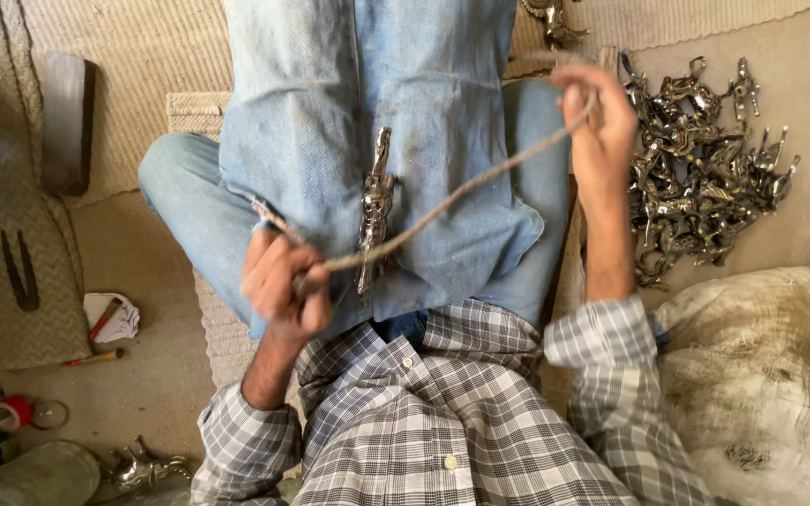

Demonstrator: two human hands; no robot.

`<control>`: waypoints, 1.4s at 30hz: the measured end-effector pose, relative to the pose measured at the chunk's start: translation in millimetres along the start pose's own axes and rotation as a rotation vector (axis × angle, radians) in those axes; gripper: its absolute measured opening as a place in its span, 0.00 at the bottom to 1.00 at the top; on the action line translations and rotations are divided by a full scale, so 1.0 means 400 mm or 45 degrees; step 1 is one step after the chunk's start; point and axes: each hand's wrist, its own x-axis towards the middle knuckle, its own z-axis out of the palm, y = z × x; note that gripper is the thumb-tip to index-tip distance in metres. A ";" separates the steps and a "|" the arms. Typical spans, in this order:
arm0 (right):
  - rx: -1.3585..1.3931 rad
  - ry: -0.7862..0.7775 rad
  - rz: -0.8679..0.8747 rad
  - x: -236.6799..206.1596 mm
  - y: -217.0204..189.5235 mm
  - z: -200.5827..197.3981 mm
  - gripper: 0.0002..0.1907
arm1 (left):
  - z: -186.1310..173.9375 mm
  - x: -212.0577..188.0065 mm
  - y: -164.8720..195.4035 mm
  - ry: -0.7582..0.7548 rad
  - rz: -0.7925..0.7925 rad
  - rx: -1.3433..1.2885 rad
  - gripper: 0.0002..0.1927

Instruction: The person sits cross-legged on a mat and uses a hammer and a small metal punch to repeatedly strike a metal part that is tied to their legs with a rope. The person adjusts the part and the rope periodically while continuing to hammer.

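Glossy metal figure (376, 211) & heap (705, 173), rough cord (452, 199) prob. fibre, matt denim apron (367, 103).

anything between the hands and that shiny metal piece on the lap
Only the cord itself. Left hand and right hand each grip an end, and it runs taut across the metal piece on the lap. Neither hand touches the piece; nothing else intervenes.

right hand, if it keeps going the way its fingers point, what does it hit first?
Judging loosely, the right hand, gripping the cord, points up toward the top edge. First in that line looks like the small metal piece on the woven mat. Depth is unclear.
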 end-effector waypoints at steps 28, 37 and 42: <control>-0.370 -0.520 -0.499 -0.285 -0.238 0.261 0.12 | 0.015 -0.094 -0.031 -0.270 0.561 0.461 0.05; 0.546 -0.044 0.069 -0.245 -0.114 0.141 0.11 | 0.031 -0.100 -0.037 -0.241 0.528 0.477 0.16; 0.428 0.005 0.044 -0.260 -0.103 0.098 0.10 | 0.035 -0.110 -0.041 -0.232 0.518 0.465 0.16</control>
